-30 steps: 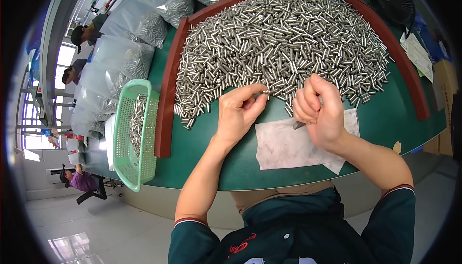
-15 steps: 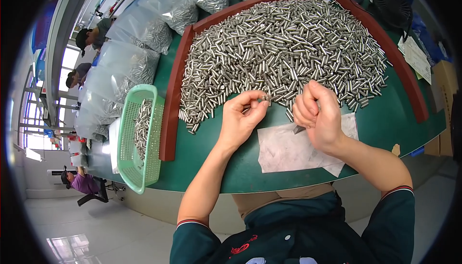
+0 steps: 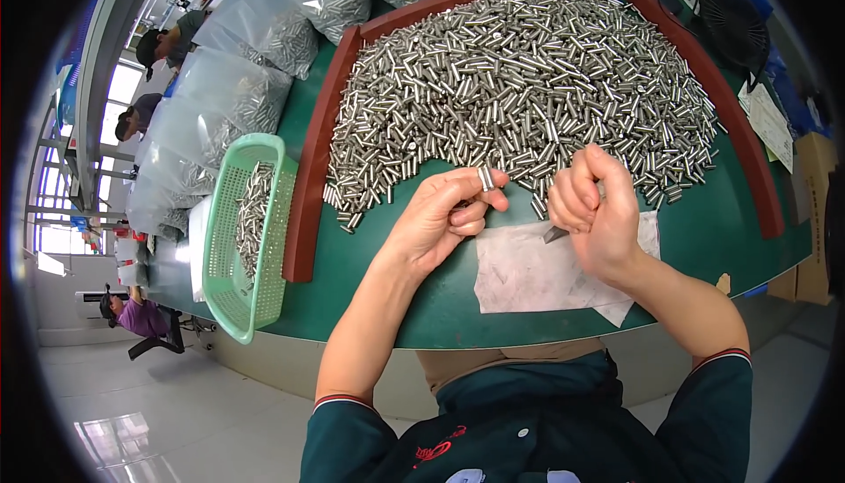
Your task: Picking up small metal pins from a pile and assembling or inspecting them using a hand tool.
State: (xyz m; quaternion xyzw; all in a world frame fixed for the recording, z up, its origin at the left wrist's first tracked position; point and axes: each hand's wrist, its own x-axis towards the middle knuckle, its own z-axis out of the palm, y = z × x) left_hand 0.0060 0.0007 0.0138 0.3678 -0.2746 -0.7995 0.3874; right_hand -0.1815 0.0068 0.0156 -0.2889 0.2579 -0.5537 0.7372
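My left hand (image 3: 437,219) pinches a short, shiny metal pin (image 3: 485,178) between thumb and forefinger, just in front of the heap. Closed in a fist over a stained white cloth (image 3: 519,276), my right hand (image 3: 600,206) grips a grey tool with a pointed end (image 3: 554,235); most of it is hidden inside the fingers. Beyond both hands spreads a big heap of loose metal pins (image 3: 528,87) on the green table (image 3: 440,329).
Dark red rails (image 3: 319,166) border the heap. Left of them stands a green perforated basket (image 3: 211,263) holding pins (image 3: 255,210). Clear bags of pins (image 3: 330,3) line the far left. A black fan (image 3: 732,25) sits at the far right. Other people work at the left.
My left hand has turned, so the pin now shows across the fingertips. My right hand stays closed over the cloth. The whole view has shifted slightly.
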